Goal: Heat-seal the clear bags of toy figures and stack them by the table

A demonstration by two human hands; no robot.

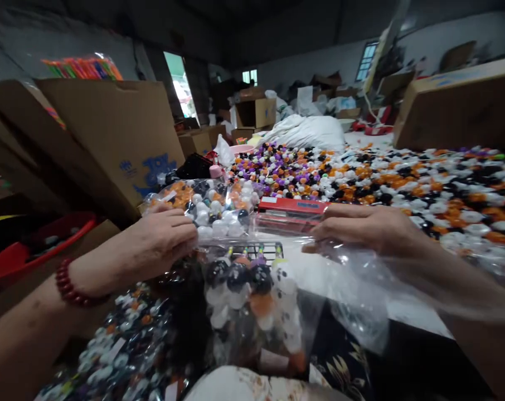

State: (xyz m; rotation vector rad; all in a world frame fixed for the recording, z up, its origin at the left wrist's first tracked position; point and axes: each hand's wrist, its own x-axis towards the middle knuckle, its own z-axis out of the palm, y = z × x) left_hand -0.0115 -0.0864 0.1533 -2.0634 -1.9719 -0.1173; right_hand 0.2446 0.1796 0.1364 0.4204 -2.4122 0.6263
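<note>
A clear plastic bag (pixel 252 328) hangs in front of me, its top edge stretched between my hands. Inside it are small black, white and orange balls, some with printed faces, and a paper label. My left hand (pixel 163 236), below a dark red bead bracelet (pixel 74 284), grips the bag's left corner. At the right end, my right hand (pixel 357 228) pinches the plastic between thumb and fingers. Just beyond the bag's top edge lies a red bar-shaped device (pixel 292 206), partly seen through plastic. Other bagged balls (pixel 219 209) lie behind my left hand.
Loose white, black, orange and purple balls (pixel 382 178) cover the table ahead and right. More filled bags (pixel 114 356) are piled low at left. A cardboard box (pixel 119 128) and a red basin (pixel 43 245) stand on the left. A white sack (pixel 306 132) lies farther back.
</note>
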